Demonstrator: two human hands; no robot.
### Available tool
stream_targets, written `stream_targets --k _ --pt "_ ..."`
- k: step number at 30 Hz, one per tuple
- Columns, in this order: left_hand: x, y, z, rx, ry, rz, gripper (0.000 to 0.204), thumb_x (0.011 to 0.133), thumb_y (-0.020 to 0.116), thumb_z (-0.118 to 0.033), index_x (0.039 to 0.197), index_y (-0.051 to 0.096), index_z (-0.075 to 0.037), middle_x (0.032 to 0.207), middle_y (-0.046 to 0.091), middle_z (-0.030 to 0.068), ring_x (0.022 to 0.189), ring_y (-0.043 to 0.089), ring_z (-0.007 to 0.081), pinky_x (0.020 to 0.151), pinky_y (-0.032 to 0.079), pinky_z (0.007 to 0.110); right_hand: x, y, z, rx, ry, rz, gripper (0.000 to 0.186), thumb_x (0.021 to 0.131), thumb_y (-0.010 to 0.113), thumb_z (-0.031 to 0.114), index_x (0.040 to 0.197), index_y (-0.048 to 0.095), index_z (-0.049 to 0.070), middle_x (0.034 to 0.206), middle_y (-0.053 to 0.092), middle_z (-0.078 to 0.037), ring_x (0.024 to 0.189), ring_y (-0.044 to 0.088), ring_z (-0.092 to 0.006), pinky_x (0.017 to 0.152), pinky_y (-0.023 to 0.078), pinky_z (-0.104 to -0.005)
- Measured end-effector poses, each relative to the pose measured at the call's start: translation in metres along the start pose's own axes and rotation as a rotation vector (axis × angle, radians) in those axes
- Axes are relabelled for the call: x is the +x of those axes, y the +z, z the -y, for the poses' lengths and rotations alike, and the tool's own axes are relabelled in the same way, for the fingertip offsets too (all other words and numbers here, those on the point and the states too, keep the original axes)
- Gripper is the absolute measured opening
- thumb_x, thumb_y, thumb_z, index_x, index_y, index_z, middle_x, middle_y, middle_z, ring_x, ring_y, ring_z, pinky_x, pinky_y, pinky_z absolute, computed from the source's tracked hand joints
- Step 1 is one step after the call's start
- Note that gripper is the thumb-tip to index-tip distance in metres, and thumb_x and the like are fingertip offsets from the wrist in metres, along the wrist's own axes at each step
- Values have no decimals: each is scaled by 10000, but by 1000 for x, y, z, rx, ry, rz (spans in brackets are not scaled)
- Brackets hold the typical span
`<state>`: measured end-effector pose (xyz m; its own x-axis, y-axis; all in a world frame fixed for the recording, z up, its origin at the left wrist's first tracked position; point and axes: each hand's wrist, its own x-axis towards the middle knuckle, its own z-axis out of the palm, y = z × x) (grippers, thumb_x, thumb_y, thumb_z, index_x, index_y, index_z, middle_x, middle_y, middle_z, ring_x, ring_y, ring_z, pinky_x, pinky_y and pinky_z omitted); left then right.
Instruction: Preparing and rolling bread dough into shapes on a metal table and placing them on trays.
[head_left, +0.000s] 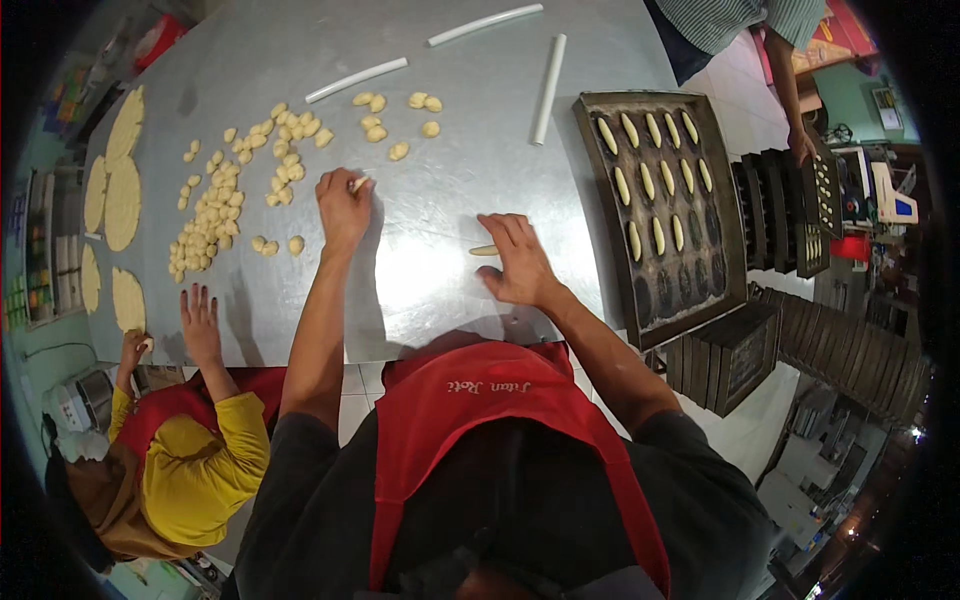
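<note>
Overhead, from the head camera, we see our two hands working on a grey metal bench (440,60). Our left hand (343,208) is curled closed around a small piece of pale dough (358,184), which peeks out at the fingertips; it sits just to the right of a scattered heap of dough lumps (225,195). Our right hand (515,262) lies flat and spread, fingers pressed on the bench, with a thin rolled dough stick (484,250) at its fingertips on the left side, touching or just beside them. The two hands are well apart, with bare bench between them.

To the right of our right hand lies a dark baking tray (690,295) with moulded hollows; shaped dough pieces (650,180) fill its upper rows, while the lower hollows look bare. More dark trays (775,210) stand stacked farther right. Along the far side of the bench we see three white rods (549,75). Flat rounds of dough (122,195) lie at the left edge.

A co-worker in a yellow sleeve (205,460) at lower left rests a hand (200,322) flat on the bench edge. Another person in a striped shirt (745,15) stands at top right.
</note>
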<state>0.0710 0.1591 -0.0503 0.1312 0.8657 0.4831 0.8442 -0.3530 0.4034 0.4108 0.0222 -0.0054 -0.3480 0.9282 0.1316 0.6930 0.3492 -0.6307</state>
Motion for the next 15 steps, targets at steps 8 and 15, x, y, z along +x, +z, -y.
stream_targets --k 8,15 --pt "-77 -36 -71 -482 -598 242 193 1022 824 -147 1091 700 -16 942 704 26 840 615 95 755 517 267 -43 -97 -66 211 433 -379 221 1002 802 157 1209 779 82 1141 759 -125 956 723 -270 867 589 -387" --pt "-95 -19 -111 -787 -717 272 173 1050 778 -114 1173 720 -8 1038 732 33 902 650 100 838 526 258 -160 -217 -215 97 523 -1278 429 1001 848 171 1331 649 -17 1046 737 -124 909 734 -232 817 605 -396"
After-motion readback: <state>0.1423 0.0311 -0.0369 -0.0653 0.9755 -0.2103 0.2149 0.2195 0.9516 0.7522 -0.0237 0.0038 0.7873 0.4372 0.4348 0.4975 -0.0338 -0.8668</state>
